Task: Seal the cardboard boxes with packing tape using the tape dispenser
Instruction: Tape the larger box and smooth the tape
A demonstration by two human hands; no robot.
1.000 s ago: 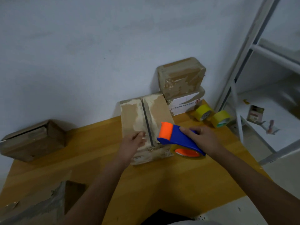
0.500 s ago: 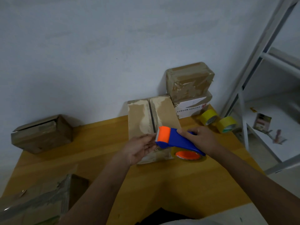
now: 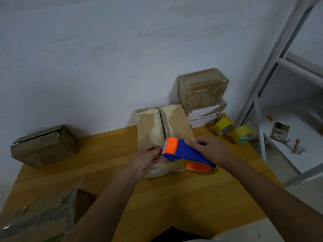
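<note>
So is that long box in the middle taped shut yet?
Not yet: the long box has its flaps folded down, but a dark open seam still runs between them, untaped.

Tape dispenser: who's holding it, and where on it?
Right hand grips the dispenser on its blue body, behind the orange head. Left hand has its fingers at the toothed front; whether they pinch tape can't be told.
</note>
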